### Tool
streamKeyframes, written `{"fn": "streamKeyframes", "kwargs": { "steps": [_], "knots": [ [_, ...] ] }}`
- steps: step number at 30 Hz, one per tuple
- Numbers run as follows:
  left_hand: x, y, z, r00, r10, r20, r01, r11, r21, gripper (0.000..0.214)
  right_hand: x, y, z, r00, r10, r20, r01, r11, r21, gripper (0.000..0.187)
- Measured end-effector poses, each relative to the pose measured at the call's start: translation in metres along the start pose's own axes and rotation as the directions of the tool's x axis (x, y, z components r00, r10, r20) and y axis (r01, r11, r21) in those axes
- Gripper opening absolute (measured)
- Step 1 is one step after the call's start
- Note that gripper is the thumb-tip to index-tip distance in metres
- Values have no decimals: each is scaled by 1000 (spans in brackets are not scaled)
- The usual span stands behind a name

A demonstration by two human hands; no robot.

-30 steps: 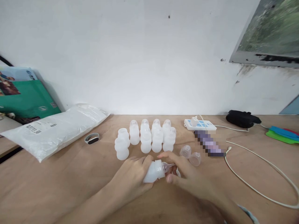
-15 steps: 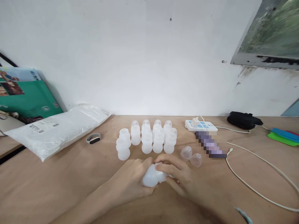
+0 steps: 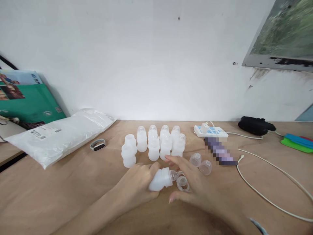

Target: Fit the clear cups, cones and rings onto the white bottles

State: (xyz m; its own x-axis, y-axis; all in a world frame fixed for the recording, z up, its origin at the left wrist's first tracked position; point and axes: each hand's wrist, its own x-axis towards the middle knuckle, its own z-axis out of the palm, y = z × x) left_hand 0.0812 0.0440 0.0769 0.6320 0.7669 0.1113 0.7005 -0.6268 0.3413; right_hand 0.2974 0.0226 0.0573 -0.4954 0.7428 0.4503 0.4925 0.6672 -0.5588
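Observation:
My left hand (image 3: 141, 181) is wrapped round a frosted white baby bottle (image 3: 157, 180), which is tilted on its side with its neck to the right. A clear nipple-shaped piece (image 3: 173, 175) shows at the bottle's mouth; I cannot tell whether it is attached. My right hand (image 3: 193, 182) is just right of the bottle, fingers and thumb spread apart. Between that thumb and forefinger shows a clear ring-like piece (image 3: 183, 183), partly covered by the hand; whether it touches the palm or lies on the table is unclear.
Several capped bottles (image 3: 154, 153) stand behind my hands, with uncapped bottles (image 3: 129, 160) to their left. Two clear domed caps (image 3: 195, 159) lie at right. Beyond are a pixelated phone-like object (image 3: 221, 153), a power strip (image 3: 210, 131) and a cable (image 3: 269, 163). A wristband (image 3: 97, 145) and white parcel (image 3: 66, 135) lie left.
My right hand has opened and moved off the bottle's neck, uncovering the neck and the clear pieces beside it. My left hand keeps its hold on the bottle.

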Motion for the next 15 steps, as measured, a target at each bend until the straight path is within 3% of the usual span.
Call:
{"fn": "streamKeyframes", "kwargs": {
  "steps": [4, 5, 8, 10, 13, 15],
  "knots": [
    [1, 4, -3, 995, -28, 92, 23, 998, 52, 20, 0, -1, -1, 995, 74, 73, -75, 997, 12, 31],
    [1, 4, -3, 996, -32, 89, 28, 999, 42, 20, 0, -2, -2, 996, 51, 72, -52, 999, 15, 30],
    [0, 5, -4, 997, -30, 71, 31, 1000, -4, 32, 0, -2, -3, 999, -25, 41, 24, 1000, 12, 55],
    [0, 4, -3, 997, -22, 76, 23, 1000, -19, 37, 0, -2, -3, 999, -21, 33, 21, 1000, -4, 61],
    [-2, 4, -2, 993, -53, 105, 55, 998, -25, 27, 0, 0, -1, 999, -6, 49, 7, 1000, -21, 39],
    [-3, 3, -4, 988, -104, 111, 114, 989, -90, 26, -1, 2, 0, 997, -76, 21, 77, 997, -14, 33]
  ]
}}
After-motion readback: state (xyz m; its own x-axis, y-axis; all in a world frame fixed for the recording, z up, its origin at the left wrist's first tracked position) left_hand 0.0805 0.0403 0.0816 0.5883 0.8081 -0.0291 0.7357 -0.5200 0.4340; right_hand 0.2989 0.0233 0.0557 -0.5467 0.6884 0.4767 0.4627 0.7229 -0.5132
